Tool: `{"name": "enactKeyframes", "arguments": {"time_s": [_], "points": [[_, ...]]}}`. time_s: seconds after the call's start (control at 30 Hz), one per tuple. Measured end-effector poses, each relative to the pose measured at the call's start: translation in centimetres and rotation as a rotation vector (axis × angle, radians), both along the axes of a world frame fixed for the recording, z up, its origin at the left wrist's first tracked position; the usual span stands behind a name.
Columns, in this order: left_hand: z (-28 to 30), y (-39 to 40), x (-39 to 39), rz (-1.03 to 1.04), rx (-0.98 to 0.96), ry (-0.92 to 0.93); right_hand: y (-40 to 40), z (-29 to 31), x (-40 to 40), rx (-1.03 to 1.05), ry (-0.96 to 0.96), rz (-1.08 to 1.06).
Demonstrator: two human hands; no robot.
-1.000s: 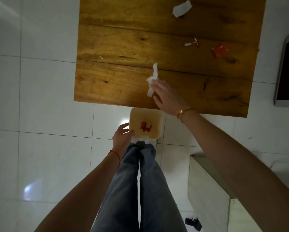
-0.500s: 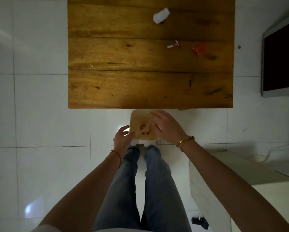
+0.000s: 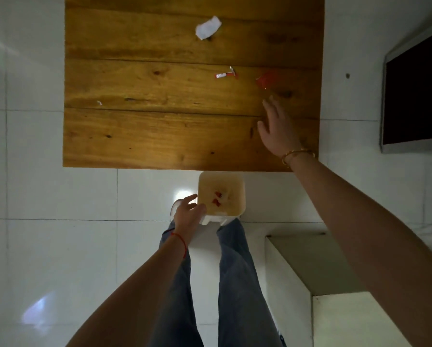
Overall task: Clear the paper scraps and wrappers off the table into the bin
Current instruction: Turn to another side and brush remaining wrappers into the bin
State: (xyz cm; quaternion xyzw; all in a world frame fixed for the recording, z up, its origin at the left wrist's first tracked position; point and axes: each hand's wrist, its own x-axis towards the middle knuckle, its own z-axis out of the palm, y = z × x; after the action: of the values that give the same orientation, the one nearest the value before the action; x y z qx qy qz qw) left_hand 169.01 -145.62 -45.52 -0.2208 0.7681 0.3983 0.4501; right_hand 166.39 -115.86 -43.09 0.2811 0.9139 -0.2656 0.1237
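On the wooden table (image 3: 139, 136) lie a white crumpled paper (image 3: 207, 27) at the far middle, a small red-and-white wrapper (image 3: 226, 74), a red wrapper (image 3: 267, 79) to the right, and a tiny white scrap (image 3: 99, 102) at the left. A small beige bin (image 3: 238, 196) stands on the floor below the table's near edge, with red and white scraps inside. My left hand (image 3: 188, 214) grips the bin's left rim. Over the table's right part, my right hand (image 3: 278, 128) is empty with fingers spread, just short of the red wrapper.
White tiled floor (image 3: 47, 209) surrounds the table. A dark screen in a white frame (image 3: 415, 96) leans at the right. A white low cabinet (image 3: 317, 284) stands near my right leg. My legs in jeans (image 3: 232, 284) are right behind the bin.
My right hand carried the white paper strip from the table to the bin, dropped it in, and has now moved up and right over the table, empty. My left hand stayed on the bin.
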Motion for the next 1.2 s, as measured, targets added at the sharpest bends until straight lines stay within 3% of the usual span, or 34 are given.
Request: {"name": "enactKeyframes", "arguments": {"time_s": [0.43,0.6,0.87,1.0,1.2], "points": [[-1.5,5.6,2.1,0.172,-0.014,-0.016,6.5,-2.6,-5.3,0.004,-0.093,0.210],[-1.1,5.5,2.3,0.216,-0.007,-0.010,2.4,-2.2,-2.2,0.009,0.057,0.480],[-0.2,4.5,1.7,0.265,0.027,-0.025,-6.6,-2.1,6.4,-0.123,0.098,0.888],[-0.2,3.9,1.1,0.234,0.007,-0.017,-7.2,-2.1,6.4,-0.202,0.126,0.770],[-0.4,3.4,0.1,0.075,-0.057,0.076,-2.1,-2.3,-2.7,-0.017,0.102,0.368]]}}
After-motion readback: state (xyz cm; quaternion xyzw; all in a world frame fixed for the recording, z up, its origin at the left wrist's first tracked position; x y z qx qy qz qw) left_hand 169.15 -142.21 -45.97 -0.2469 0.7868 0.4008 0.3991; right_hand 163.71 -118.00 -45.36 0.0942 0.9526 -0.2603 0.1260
